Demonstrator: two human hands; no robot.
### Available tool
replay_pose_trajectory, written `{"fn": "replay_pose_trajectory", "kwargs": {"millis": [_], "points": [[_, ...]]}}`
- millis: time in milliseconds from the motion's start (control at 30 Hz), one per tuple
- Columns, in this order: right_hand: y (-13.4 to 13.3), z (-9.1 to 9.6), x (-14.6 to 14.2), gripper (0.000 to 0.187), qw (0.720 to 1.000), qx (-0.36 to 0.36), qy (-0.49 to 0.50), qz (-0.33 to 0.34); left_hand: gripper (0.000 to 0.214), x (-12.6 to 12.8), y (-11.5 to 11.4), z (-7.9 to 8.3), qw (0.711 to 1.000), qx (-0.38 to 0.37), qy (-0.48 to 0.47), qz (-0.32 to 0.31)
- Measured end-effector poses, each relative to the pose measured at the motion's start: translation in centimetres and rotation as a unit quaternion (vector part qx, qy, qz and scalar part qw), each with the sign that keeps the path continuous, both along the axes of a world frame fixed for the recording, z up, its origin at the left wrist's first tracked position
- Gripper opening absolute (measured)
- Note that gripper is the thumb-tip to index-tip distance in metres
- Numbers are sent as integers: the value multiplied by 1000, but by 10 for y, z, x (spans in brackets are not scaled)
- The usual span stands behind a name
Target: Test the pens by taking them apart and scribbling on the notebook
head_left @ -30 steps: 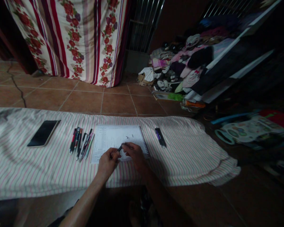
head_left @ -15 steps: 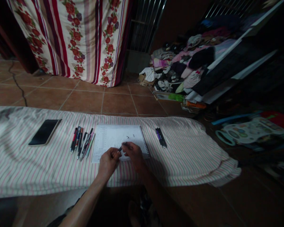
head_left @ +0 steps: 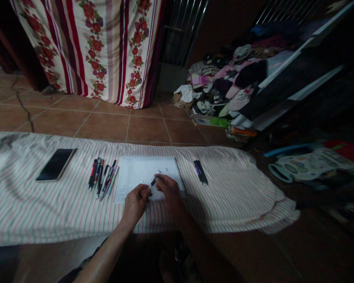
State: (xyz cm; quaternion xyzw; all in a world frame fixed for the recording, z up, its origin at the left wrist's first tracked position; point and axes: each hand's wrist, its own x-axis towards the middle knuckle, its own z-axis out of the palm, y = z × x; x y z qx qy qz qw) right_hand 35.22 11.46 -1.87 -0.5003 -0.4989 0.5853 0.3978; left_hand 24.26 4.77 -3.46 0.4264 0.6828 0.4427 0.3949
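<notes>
Over the lower part of an open spiral notebook (head_left: 147, 163), both my hands work on a pen taken apart. My left hand (head_left: 135, 200) is closed, pinching a thin pale piece that looks like the refill (head_left: 150, 188). A short dark pen barrel (head_left: 153, 182) sits in the fingertips of my right hand (head_left: 167, 188), in line with the thin piece. Whether the two parts touch is too small to tell. On the page beyond my fingers lie a small metallic pen tip (head_left: 159, 171) and a tiny dark part (head_left: 166, 169), perhaps a spring.
Left of the notebook lies a bunch of several pens (head_left: 102, 179), with a phone (head_left: 56, 165) farther left. A smaller group of pens (head_left: 201, 172) rests to the right. All lie on a striped cloth (head_left: 238, 188). Beyond are a floral curtain (head_left: 112, 51) and heaped clothes (head_left: 224, 78).
My right hand has shifted slightly up and right with the dark barrel, and more of the thin pale piece now shows between the hands. My left hand has barely moved.
</notes>
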Motion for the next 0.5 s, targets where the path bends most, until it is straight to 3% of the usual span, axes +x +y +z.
{"fn": "replay_pose_trajectory", "kwargs": {"millis": [267,500], "points": [[-1,2,2,32,1000,-25,17,1,36,1,1,-4,1000,-15,-3,15],[2,0,2,33,998,-38,35,-25,33,-1,1,-3,999,-26,16,17]]}}
